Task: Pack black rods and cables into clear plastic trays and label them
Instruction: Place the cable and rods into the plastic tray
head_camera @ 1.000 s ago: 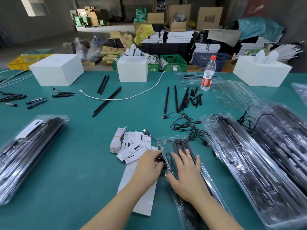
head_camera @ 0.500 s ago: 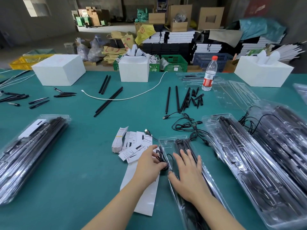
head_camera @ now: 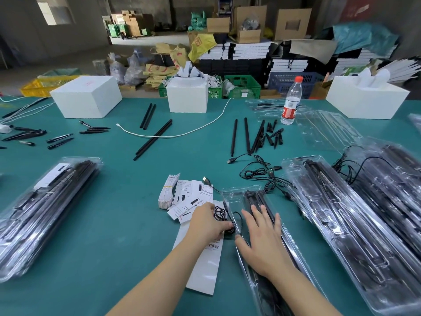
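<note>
centrally, left hand (head_camera: 208, 222) gripping coiled cable (head_camera: 220, 212) at tray (head_camera: 230, 197) edge, right hand (head_camera: 262, 238) flat, fingers spread

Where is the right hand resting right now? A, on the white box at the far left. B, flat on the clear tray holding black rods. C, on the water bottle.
B: the right hand lies with fingers spread on the clear tray of black rods.
</note>
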`<control>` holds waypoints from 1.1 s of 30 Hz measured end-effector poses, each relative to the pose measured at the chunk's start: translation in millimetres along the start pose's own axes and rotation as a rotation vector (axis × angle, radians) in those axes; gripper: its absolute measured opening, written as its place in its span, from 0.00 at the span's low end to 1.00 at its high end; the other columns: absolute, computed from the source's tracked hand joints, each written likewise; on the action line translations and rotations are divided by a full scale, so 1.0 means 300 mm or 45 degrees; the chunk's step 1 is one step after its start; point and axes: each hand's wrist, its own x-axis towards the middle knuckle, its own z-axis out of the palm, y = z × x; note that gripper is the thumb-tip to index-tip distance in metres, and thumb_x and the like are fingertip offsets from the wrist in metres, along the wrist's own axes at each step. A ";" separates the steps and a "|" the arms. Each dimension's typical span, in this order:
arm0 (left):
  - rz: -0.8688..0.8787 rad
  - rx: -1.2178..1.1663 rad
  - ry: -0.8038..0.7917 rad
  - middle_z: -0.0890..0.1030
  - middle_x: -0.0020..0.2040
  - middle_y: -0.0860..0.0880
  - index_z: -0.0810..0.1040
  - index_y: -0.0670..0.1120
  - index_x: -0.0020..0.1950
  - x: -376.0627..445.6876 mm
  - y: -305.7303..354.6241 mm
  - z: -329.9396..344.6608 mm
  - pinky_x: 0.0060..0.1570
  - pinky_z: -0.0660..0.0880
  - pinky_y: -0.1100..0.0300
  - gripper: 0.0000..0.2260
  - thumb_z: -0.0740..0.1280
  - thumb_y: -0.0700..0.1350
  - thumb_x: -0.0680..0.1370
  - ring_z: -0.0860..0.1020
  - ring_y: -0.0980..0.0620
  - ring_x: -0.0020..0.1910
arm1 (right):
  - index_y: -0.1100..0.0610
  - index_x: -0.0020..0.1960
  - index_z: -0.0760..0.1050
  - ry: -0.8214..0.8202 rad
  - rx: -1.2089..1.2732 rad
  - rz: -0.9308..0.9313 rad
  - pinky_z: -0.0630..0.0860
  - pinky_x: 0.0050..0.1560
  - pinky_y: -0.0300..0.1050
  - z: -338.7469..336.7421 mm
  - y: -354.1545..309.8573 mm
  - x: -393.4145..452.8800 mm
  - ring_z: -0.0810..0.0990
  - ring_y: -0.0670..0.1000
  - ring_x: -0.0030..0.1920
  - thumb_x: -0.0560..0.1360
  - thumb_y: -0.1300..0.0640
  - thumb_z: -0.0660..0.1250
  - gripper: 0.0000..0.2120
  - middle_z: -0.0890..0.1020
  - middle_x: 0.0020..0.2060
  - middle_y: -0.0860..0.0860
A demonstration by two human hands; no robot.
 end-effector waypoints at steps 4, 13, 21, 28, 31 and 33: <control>-0.038 -0.216 -0.091 0.75 0.44 0.52 0.72 0.50 0.48 0.004 -0.008 0.000 0.32 0.80 0.61 0.17 0.76 0.36 0.72 0.82 0.51 0.33 | 0.47 0.80 0.51 0.002 0.007 0.003 0.30 0.75 0.59 -0.002 0.000 -0.002 0.38 0.52 0.80 0.75 0.37 0.48 0.34 0.51 0.80 0.51; 0.017 -0.174 -0.115 0.75 0.40 0.52 0.73 0.45 0.69 -0.011 0.002 -0.004 0.47 0.83 0.51 0.33 0.82 0.40 0.66 0.80 0.51 0.38 | 0.47 0.80 0.52 -0.003 0.000 0.000 0.31 0.76 0.60 -0.002 -0.002 0.000 0.39 0.53 0.80 0.76 0.38 0.50 0.34 0.51 0.81 0.51; 0.034 -0.060 -0.063 0.76 0.38 0.52 0.75 0.51 0.63 -0.025 0.005 0.002 0.48 0.80 0.52 0.26 0.78 0.40 0.68 0.79 0.51 0.40 | 0.47 0.80 0.52 -0.001 -0.003 0.006 0.30 0.75 0.59 0.001 -0.002 0.000 0.39 0.53 0.80 0.75 0.38 0.48 0.35 0.51 0.80 0.51; 0.065 0.060 -0.044 0.76 0.38 0.54 0.75 0.49 0.62 -0.029 0.049 0.001 0.47 0.81 0.53 0.25 0.78 0.39 0.68 0.79 0.47 0.40 | 0.47 0.80 0.52 -0.001 -0.015 0.007 0.30 0.75 0.60 0.006 0.000 0.003 0.39 0.53 0.80 0.73 0.37 0.45 0.36 0.51 0.80 0.51; 0.064 0.080 -0.083 0.75 0.37 0.52 0.72 0.52 0.51 -0.032 0.051 -0.003 0.44 0.82 0.51 0.18 0.76 0.37 0.70 0.81 0.46 0.39 | 0.47 0.80 0.52 -0.004 -0.004 0.005 0.31 0.75 0.60 0.004 0.001 0.002 0.39 0.53 0.80 0.73 0.37 0.46 0.36 0.51 0.80 0.51; 0.026 -0.041 -0.143 0.77 0.33 0.52 0.76 0.48 0.46 -0.028 0.043 0.001 0.41 0.83 0.52 0.11 0.72 0.34 0.73 0.81 0.50 0.31 | 0.48 0.80 0.52 -0.001 0.010 0.005 0.31 0.76 0.60 0.001 0.000 0.001 0.39 0.53 0.80 0.74 0.38 0.48 0.35 0.51 0.80 0.51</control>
